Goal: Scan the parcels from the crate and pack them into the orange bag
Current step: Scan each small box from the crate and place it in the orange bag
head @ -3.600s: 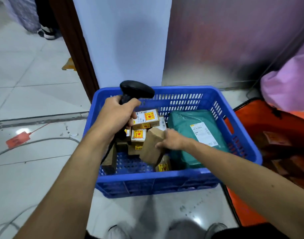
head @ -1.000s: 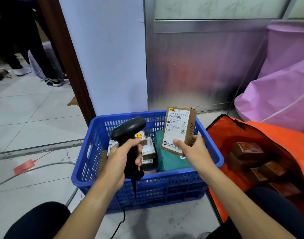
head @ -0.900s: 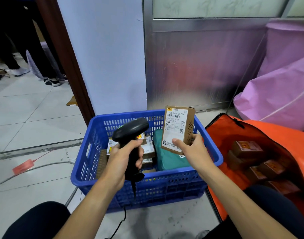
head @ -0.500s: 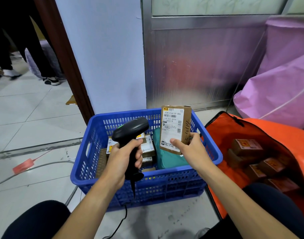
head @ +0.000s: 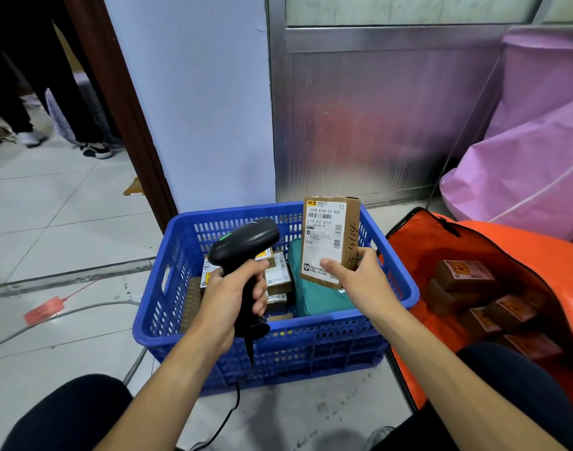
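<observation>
Brown cardboard parcel point(head: 328, 236) upright, label to camera, pinched at its lower edge by right grip point(head: 359, 283), above blue crate point(head: 327, 346). Left grip point(head: 228, 299) clenched round black scanner point(head: 246, 244), just left of parcel. Orange bag point(head: 412, 255) open, right of crate.

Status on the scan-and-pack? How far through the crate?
Partway. Done: several brown boxes lie in the orange bag. In hand: the right hand holds a labelled box upright above the blue crate, while the left hand grips the scanner beside it; whether it has read is unclear. Left: a teal mailer and several small boxes in the crate.
</observation>
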A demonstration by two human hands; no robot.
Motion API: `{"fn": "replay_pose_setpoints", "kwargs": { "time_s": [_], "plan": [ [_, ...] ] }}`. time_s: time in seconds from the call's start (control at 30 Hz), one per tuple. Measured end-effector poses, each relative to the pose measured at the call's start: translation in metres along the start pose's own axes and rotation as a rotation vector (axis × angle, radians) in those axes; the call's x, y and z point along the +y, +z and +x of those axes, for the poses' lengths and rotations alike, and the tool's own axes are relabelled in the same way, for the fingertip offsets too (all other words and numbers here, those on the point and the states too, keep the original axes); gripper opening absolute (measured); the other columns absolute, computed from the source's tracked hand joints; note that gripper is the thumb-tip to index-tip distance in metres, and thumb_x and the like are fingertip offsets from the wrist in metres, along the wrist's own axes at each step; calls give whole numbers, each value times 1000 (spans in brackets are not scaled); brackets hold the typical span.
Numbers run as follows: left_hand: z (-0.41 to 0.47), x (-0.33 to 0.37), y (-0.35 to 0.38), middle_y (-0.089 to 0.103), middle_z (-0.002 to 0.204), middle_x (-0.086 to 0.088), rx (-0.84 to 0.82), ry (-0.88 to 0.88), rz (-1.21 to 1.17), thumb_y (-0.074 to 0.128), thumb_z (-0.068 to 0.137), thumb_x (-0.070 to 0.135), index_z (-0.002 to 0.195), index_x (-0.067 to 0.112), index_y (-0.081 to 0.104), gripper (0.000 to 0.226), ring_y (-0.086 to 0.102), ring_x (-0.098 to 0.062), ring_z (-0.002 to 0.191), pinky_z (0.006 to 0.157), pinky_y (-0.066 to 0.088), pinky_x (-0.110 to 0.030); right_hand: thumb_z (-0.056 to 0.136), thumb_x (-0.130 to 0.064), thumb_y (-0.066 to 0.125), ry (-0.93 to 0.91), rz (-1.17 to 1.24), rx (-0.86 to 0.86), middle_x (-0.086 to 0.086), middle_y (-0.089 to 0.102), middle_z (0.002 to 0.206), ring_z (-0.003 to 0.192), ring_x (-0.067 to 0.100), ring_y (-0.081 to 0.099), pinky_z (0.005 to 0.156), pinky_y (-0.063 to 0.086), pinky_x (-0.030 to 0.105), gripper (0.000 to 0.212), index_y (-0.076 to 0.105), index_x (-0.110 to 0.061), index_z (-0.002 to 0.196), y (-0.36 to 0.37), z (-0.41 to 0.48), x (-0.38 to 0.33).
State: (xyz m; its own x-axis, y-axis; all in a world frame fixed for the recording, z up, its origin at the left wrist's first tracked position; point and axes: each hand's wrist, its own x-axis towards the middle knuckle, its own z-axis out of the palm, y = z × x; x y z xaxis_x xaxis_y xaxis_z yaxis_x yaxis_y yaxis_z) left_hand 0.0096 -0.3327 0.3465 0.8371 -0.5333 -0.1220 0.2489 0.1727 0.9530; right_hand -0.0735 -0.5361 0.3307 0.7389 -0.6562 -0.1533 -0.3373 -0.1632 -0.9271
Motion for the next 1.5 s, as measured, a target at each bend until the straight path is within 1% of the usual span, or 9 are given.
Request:
{"fn": "replay_pose_setpoints", "kwargs": {
  "time_s": [0.53, 0.73, 0.93, 1.07, 1.13, 1.23, 1.33, 1.43, 1.5],
  "plan": [
    [-1, 0, 0, 46, 58, -5, 8, 6, 16, 69, 93, 20, 75, 11, 58, 23, 41, -21, 47, 52, 41, -31, 90, -45, 75, -9, -7, -12, -10, 65, 122, 110, 13, 65, 101, 52, 44, 53, 42, -25, 126, -1, -3, -2],
    [1, 0, 4, 44, 60, -6, 11, 2, 23, 63, 97, 18, 85, 8, 55, 18, 40, -21, 48, 53, 37, -32, 91, -44, 74, -5, -1, -16, -11, 64, 123, 112, 13, 64, 101, 52, 41, 52, 42, -24, 127, -3, -6, -5],
    [2, -2, 6, 46, 61, -7, 2, 9, 38, 64, 97, 18, 93, 6, 58, 14, 41, -21, 48, 50, 39, -31, 90, -45, 75, -2, 6, -16, -13, 65, 120, 110, 11, 64, 101, 54, 44, 51, 43, -26, 125, -6, -7, -3],
    [2, -2, 8, 44, 60, -8, 7, 3, 26, 71, 90, 20, 91, 5, 58, 20, 39, -22, 47, 47, 39, -28, 92, -42, 74, -8, 15, -10, -16, 63, 117, 107, 8, 63, 94, 51, 35, 49, 43, -24, 126, -9, -8, -6],
    [3, -2, 9, 44, 59, -9, 13, 11, 20, 74, 84, 22, 89, 4, 59, 24, 39, -22, 47, 46, 39, -28, 92, -43, 74, -17, 13, -9, -19, 62, 115, 107, 7, 63, 96, 52, 37, 50, 42, -26, 126, -11, -7, -6],
    [2, -2, 10, 44, 59, -11, 23, 8, 22, 69, 93, 14, 90, 3, 60, 15, 39, -22, 48, 47, 38, -29, 93, -44, 72, -15, 25, -20, -21, 59, 115, 108, 6, 61, 96, 50, 36, 48, 41, -28, 125, -11, -7, -6],
    [2, -3, 9, 45, 60, -12, 21, 0, 38, 67, 94, 14, 87, 3, 61, 15, 40, -23, 48, 50, 38, -31, 93, -44, 72, -25, 27, -25, -22, 59, 115, 108, 5, 61, 96, 51, 35, 48, 40, -27, 125, -11, -8, -7],
    [2, -3, 11, 46, 60, -12, 21, 5, 61, 68, 94, 16, 85, 4, 62, 16, 41, -24, 49, 51, 38, -32, 93, -43, 72, -35, 31, -27, -21, 60, 114, 104, -2, 60, 89, 49, 29, 47, 41, -26, 125, -11, -8, -6],
    [2, -4, 13, 45, 60, -12, 22, 5, 63, 68, 94, 15, 86, 4, 61, 16, 41, -24, 49, 51, 38, -32, 93, -43, 72, -36, 32, -23, -22, 60, 113, 103, -3, 59, 86, 47, 27, 47, 41, -27, 125, -13, -8, -5]
  ]
}}
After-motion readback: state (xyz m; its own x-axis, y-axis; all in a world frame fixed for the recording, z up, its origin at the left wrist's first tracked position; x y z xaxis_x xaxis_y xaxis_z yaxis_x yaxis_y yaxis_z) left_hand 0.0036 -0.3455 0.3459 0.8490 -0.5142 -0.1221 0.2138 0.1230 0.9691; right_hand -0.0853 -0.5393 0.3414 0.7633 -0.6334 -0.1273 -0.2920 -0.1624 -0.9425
